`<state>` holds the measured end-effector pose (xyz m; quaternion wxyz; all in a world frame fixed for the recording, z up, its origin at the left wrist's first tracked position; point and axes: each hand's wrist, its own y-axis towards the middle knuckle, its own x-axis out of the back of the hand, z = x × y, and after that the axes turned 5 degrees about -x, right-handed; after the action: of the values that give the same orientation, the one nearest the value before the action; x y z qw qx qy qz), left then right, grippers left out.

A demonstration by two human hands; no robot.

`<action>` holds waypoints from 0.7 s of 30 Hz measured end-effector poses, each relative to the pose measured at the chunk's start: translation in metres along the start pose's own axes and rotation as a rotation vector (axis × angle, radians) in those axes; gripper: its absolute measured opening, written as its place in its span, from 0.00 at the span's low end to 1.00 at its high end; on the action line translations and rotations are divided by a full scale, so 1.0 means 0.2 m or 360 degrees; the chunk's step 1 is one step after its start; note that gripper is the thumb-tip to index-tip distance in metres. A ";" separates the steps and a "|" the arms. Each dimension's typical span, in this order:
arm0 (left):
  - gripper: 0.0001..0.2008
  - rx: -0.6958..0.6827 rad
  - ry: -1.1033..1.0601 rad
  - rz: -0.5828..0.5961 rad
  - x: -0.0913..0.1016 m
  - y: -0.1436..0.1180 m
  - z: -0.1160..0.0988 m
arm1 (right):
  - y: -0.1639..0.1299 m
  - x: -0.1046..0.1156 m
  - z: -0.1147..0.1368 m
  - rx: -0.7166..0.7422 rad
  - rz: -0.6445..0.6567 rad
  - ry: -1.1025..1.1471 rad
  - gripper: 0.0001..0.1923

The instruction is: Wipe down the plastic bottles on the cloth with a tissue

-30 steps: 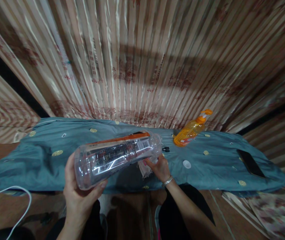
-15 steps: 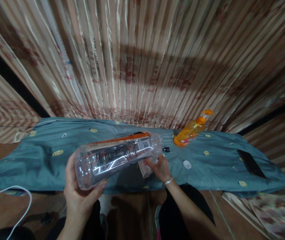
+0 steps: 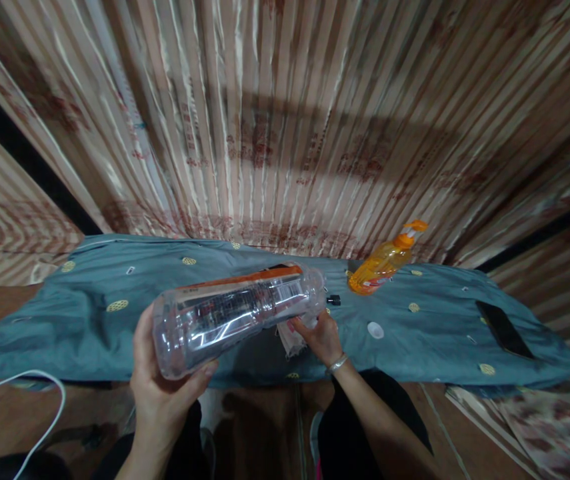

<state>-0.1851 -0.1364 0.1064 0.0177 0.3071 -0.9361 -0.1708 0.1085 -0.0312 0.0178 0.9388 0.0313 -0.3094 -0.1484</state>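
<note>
My left fingers (image 3: 145,340) grip the near end of a clear plastic bottle (image 3: 245,313), already raised above the worktop (image 3: 89,333), not yet set down; my right fingers (image 3: 322,333), at its far end: gripping, I can't tell.

Teal-covered table (image 3: 85,327), orange pump bottle (image 3: 379,268), round white piece (image 3: 375,330), dark phone (image 3: 503,329)
</note>
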 end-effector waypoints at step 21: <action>0.62 -0.0019 -0.0002 -0.0024 -0.01 0.00 -0.02 | 0.01 -0.01 -0.02 0.0034 -0.0006 0.0130 0.35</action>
<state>-0.1828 -0.1357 0.1098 0.0176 0.3140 -0.9327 -0.1767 0.1095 -0.0296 0.0148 0.9499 0.0478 -0.2724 -0.1454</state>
